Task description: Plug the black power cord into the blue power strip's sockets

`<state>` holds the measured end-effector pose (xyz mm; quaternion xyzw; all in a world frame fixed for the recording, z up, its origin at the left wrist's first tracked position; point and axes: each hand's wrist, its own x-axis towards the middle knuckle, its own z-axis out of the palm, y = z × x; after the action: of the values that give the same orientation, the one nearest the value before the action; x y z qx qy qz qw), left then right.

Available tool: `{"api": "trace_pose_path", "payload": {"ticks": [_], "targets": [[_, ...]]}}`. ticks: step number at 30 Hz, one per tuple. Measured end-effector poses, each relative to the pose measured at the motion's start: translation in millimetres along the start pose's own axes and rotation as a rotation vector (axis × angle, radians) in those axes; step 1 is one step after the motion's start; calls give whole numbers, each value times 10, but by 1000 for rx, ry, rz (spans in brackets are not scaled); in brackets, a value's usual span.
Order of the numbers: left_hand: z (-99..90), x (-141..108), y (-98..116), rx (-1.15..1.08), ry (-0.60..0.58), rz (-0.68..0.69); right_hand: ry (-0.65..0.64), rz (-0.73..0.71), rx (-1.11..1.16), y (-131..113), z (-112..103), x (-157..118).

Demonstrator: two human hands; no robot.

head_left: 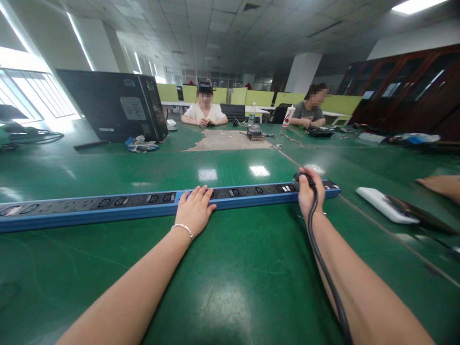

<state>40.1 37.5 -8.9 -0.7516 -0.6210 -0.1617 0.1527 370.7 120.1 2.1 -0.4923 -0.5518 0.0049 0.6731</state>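
A long blue power strip (118, 213) with black socket panels lies across the green table in front of me. My left hand (196, 206) rests on top of it near the middle, its fingers stretched over the sockets. Close to the strip's right end, my right hand (312, 194) is closed around a black power plug (300, 176), held just above the sockets. Whether the plug touches a socket cannot be made out. Its black cord (325, 268) hangs along my right forearm toward the lower edge of the view.
A white power bank-like box (384, 205) and a dark flat device (420, 213) lie at right, near another person's hand (440, 186). A black computer case (122, 105) and gloves (141, 143) stand at back left. Two people sit across the table, near brown cardboard (223, 139).
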Motion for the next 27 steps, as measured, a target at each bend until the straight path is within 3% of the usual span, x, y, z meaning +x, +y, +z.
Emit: {"api": "trace_pose_path", "payload": {"ticks": [4, 9, 19, 27], "targets": [[-3, 1, -4, 2, 0, 1, 4, 109, -6, 346, -265, 110], [-8, 2, -3, 3, 1, 4, -73, 99, -103, 540, -336, 149], [-9, -3, -4, 13, 7, 6, -297, 58, -326, 534, -370, 279], [-5, -5, -7, 15, 10, 14, -350, 27, -458, 480, -404, 180]]}}
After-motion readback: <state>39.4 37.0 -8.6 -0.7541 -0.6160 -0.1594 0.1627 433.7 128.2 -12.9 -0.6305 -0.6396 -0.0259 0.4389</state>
